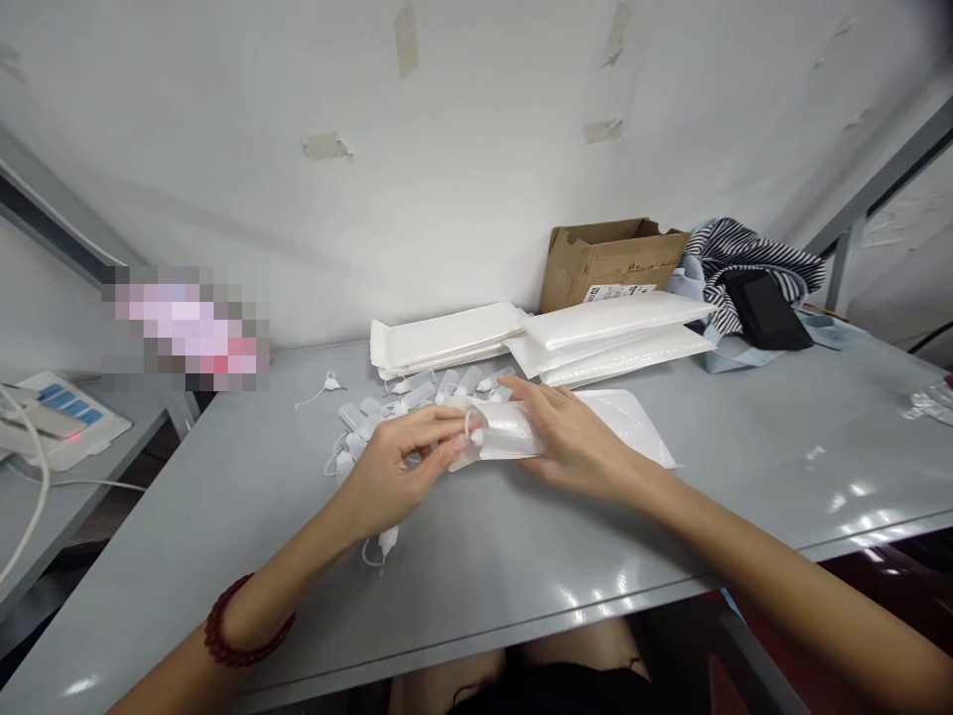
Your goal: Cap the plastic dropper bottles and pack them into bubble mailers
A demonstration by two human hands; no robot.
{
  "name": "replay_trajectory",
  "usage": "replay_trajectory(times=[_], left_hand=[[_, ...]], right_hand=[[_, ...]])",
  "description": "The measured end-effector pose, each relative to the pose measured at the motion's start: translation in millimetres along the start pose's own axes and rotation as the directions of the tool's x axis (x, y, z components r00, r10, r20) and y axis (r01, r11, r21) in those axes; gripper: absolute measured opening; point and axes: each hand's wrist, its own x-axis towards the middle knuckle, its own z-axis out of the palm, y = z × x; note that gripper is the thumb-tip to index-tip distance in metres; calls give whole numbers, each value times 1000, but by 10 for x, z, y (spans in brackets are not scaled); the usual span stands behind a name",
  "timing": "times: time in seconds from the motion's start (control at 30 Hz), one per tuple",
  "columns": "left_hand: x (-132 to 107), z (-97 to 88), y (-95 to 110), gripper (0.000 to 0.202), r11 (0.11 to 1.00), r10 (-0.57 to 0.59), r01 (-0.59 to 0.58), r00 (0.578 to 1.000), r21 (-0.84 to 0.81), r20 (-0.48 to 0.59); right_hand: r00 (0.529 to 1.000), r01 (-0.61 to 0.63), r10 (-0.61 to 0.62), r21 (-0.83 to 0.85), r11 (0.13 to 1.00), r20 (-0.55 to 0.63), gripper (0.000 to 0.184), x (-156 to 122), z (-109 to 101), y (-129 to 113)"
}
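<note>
My left hand (398, 467) pinches a small white plastic piece (475, 429) with a thin looped cord at the open end of a clear plastic bag (513, 429). My right hand (570, 437) lies over that bag with fingers curled on it, holding it on the grey table (521, 556). A second flat clear bag (632, 422) lies under and to the right of my right hand. Several small clear tubes with white caps (417, 397) are scattered just behind and below my left hand. A red bead bracelet (238, 626) is on my left wrist.
Two stacks of white padded envelopes (447, 340) (617, 333) lie at the back against the wall. An open cardboard box (607, 260) stands behind them, striped cloth and a black pouch (763, 310) to its right. A side table at left holds a white device (60, 417).
</note>
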Motion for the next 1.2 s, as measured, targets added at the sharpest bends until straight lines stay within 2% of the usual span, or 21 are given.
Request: replay_trajectory(times=[0.07,0.13,0.2,0.27,0.3,0.33,0.43,0.5,0.57,0.63,0.73,0.8,0.9,0.97,1.07,1.2], left_hand=[[-9,-13,27,23,998,52,-52,999,23,9],[-7,-62,48,21,998,-26,32,993,50,-119],[12,-146,32,22,978,-162,194,938,75,-307],[44,-249,-34,25,941,-227,309,880,139,-418],[60,-300,-81,26,920,-216,330,877,212,-428],[75,-344,-131,27,893,-190,330,893,307,-408],[95,-417,-258,34,794,-167,294,947,531,-274],[91,-412,-294,42,763,-229,315,948,565,-220],[83,-381,-290,45,740,-294,364,932,566,-214],[82,-350,-263,43,728,-338,411,912,549,-234],[93,-340,-209,35,755,-360,461,886,465,-294],[100,-358,-171,32,819,-337,467,863,334,-377],[101,-393,-112,36,914,-296,390,831,112,-472],[96,-399,-74,38,955,-270,295,842,-21,-467],[87,-380,-41,33,962,-260,203,878,-180,-402],[82,-360,-45,24,956,-289,253,903,-151,-317]], right_hand=[[1000,7,-7,11,1000,-13,76,-4,2,3],[999,12,-11,18,1000,-41,75,-3,-5,19],[996,4,-2,20,1000,-88,74,0,-27,42],[990,-27,30,21,999,-136,73,6,-59,62],[986,-45,48,22,999,-158,72,9,-75,69],[982,-59,62,23,998,-178,70,12,-88,72],[972,-57,60,20,998,-226,66,16,-99,73],[974,-45,47,11,999,-223,65,13,-83,71],[980,-44,44,4,999,-194,67,7,-59,71],[986,-45,45,3,999,-163,70,4,-36,74],[989,-52,53,8,999,-135,72,5,-6,80],[991,-64,64,5,998,-116,73,8,13,83],[994,-73,72,-6,997,-78,75,7,43,84],[996,-69,68,-8,998,-63,75,3,58,80],[996,-65,64,-6,998,-58,75,-1,68,70],[994,-76,75,-4,997,-80,75,4,64,67]])
